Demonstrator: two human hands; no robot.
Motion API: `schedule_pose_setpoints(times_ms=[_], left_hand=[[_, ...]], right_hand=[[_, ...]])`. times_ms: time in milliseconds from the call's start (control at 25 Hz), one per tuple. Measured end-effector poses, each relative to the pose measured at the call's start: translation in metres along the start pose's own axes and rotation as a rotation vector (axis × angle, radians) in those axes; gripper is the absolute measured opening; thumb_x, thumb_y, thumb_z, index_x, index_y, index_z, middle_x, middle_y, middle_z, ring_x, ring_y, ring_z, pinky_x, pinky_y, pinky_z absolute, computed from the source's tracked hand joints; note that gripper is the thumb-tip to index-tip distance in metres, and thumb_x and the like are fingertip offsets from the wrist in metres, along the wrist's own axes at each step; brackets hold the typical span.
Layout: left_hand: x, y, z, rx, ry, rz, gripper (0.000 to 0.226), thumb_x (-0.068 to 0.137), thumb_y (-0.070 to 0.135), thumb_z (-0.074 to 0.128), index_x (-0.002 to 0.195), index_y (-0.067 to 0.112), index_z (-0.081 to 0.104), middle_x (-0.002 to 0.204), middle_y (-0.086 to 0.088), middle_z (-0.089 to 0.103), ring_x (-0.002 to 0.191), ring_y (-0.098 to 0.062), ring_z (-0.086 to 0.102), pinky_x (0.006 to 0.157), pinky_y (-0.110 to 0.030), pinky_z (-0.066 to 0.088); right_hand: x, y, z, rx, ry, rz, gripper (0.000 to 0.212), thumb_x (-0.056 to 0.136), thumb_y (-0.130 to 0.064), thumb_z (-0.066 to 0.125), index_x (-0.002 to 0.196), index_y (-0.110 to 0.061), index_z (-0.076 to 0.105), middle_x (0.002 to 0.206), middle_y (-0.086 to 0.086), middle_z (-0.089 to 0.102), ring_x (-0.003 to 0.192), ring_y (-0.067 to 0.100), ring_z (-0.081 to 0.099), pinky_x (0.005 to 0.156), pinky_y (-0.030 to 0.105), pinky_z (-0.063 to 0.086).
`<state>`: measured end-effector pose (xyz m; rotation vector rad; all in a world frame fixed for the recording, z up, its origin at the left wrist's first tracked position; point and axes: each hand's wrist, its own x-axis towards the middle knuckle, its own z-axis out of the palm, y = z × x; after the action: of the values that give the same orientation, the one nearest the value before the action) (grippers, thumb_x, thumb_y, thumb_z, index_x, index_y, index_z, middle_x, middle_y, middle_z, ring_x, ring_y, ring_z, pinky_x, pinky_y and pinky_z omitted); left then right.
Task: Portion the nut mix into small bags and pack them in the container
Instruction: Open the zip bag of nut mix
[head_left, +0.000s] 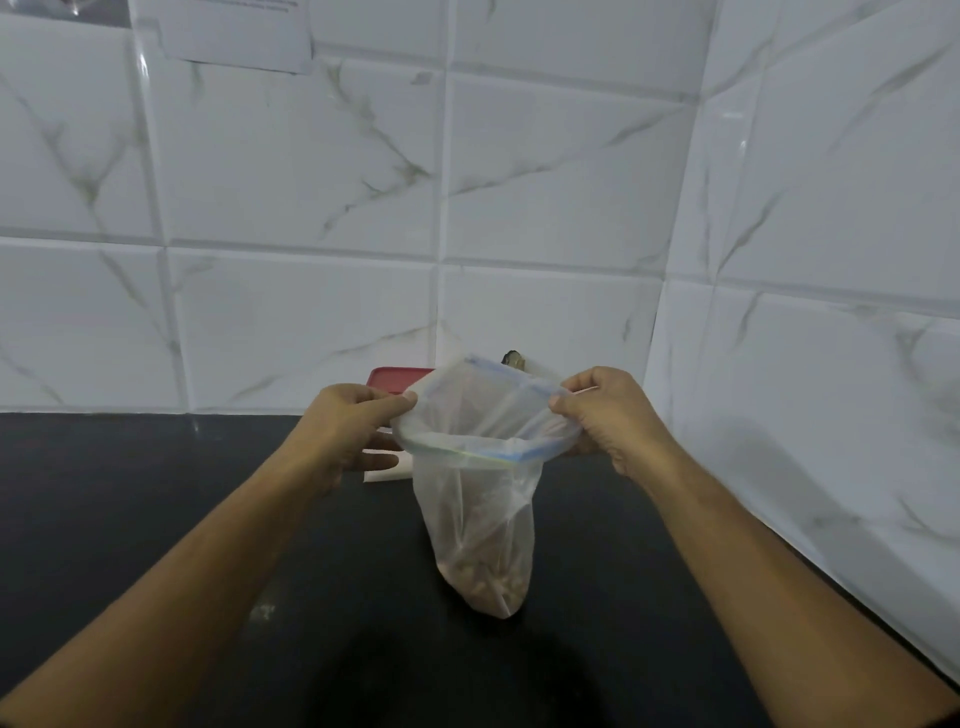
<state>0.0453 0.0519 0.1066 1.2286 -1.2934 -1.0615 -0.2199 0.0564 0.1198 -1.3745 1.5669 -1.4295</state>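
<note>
Hands first: the left hand pinches the left side of a bag's mouth between thumb and forefinger, its other fingers reaching out below the rim. The right hand pinches the right side of the same rim, fingers curled. Both are clamped on the bag and drawn apart, so the mouth is stretched into a wide oval. Both bare forearms run in from the lower corners of the frame.

White marble-veined tiles make up the wall, which fills the upper half of the frame and turns a corner down the right side. A black counter takes up the lower half.

The bag, translucent plastic, hangs from the two hands at the centre of the frame, narrowing downward. Whether its bottom touches the counter cannot be told. A sheet of paper is stuck to the wall at the upper left. A red lid shows behind the left hand, against the wall. The nut mix sits as a pale brown heap in the bag's bottom. A blue zip strip runs round the mouth. A flat white item lies under the left fingers. A small dark object peeks above the bag's far rim.
</note>
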Motion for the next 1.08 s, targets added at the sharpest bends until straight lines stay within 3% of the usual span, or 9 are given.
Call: schedule_pose_setpoints(times_ms=[120,240,440,600,720,800,880,1000,1080], left_hand=[[0.003,0.002,0.003,0.07,-0.014,-0.001,0.019,0.096,0.02,0.072,0.098,0.001,0.074,0.083,-0.011,0.071,0.063,-0.016,0.065,0.056,-0.028,0.06],[0.005,0.005,0.013,-0.084,-0.049,-0.1,0.011,0.097,0.013,0.07,0.091,0.004,0.072,0.073,-0.008,0.071,0.053,-0.013,0.066,0.054,-0.028,0.06],[0.009,0.003,0.018,-0.58,-0.158,-0.362,0.01,0.099,0.01,0.065,0.095,0.004,0.072,0.082,-0.008,0.077,0.066,-0.018,0.075,0.054,-0.028,0.063],[0.011,-0.008,0.007,-0.851,-0.2,-0.426,0.013,0.089,0.008,0.069,0.098,-0.002,0.072,0.084,-0.008,0.078,0.066,-0.019,0.077,0.063,-0.03,0.065],[0.011,-0.016,-0.002,-0.888,-0.193,-0.425,0.014,0.075,0.005,0.071,0.087,-0.001,0.074,0.077,-0.006,0.076,0.062,-0.016,0.076,0.059,-0.029,0.064],[0.011,-0.018,-0.004,-0.918,-0.17,-0.438,0.012,0.082,0.004,0.065,0.077,-0.002,0.074,0.068,-0.004,0.073,0.054,-0.015,0.073,0.052,-0.028,0.062],[0.011,-0.018,0.0,-0.961,-0.139,-0.466,0.026,0.09,-0.001,0.054,0.071,-0.001,0.071,0.056,0.0,0.063,0.043,-0.01,0.063,0.046,-0.025,0.059],[0.005,-0.017,0.01,-0.969,-0.116,-0.494,0.032,0.101,-0.003,0.037,0.085,-0.004,0.064,0.053,-0.007,0.062,0.035,-0.014,0.059,0.036,-0.026,0.052],[0.005,-0.02,0.016,-0.806,-0.102,-0.463,0.03,0.103,-0.002,0.038,0.097,-0.005,0.066,0.064,-0.013,0.069,0.044,-0.02,0.067,0.041,-0.029,0.057]], right_hand=[[0.0,-0.001,0.003,-0.101,-0.004,-0.048,0.015,0.097,-0.01,0.069,0.093,0.005,0.068,0.091,0.014,0.07,0.072,0.027,0.072,0.051,0.033,0.06],[-0.001,-0.006,0.01,-0.075,-0.072,-0.009,0.013,0.094,-0.012,0.073,0.088,-0.001,0.075,0.078,0.012,0.071,0.062,0.023,0.066,0.045,0.025,0.052],[0.006,-0.012,0.011,0.275,-0.17,0.236,0.006,0.093,-0.009,0.073,0.09,-0.004,0.072,0.064,0.006,0.073,0.05,0.015,0.069,0.044,0.025,0.054],[0.012,0.004,0.002,0.618,-0.212,0.407,0.009,0.1,-0.002,0.06,0.096,0.0,0.068,0.068,0.009,0.076,0.053,0.018,0.073,0.044,0.026,0.056],[0.017,0.019,-0.006,0.872,-0.167,0.497,0.012,0.103,0.004,0.051,0.098,0.006,0.062,0.066,0.015,0.073,0.05,0.023,0.072,0.042,0.029,0.056],[0.017,0.023,-0.006,0.996,-0.15,0.531,0.017,0.103,0.007,0.046,0.097,0.011,0.061,0.066,0.019,0.071,0.049,0.025,0.071,0.041,0.03,0.056],[0.018,0.022,-0.001,1.08,-0.147,0.543,0.022,0.104,0.008,0.04,0.095,0.014,0.059,0.066,0.022,0.068,0.045,0.026,0.069,0.038,0.029,0.054],[0.024,0.019,0.008,1.151,-0.107,0.559,0.028,0.102,0.011,0.031,0.089,0.01,0.056,0.057,0.019,0.06,0.038,0.021,0.06,0.036,0.03,0.054],[0.027,0.023,0.013,1.091,-0.111,0.569,0.019,0.103,0.001,0.042,0.094,0.006,0.057,0.071,0.017,0.061,0.054,0.022,0.06,0.052,0.031,0.059]])
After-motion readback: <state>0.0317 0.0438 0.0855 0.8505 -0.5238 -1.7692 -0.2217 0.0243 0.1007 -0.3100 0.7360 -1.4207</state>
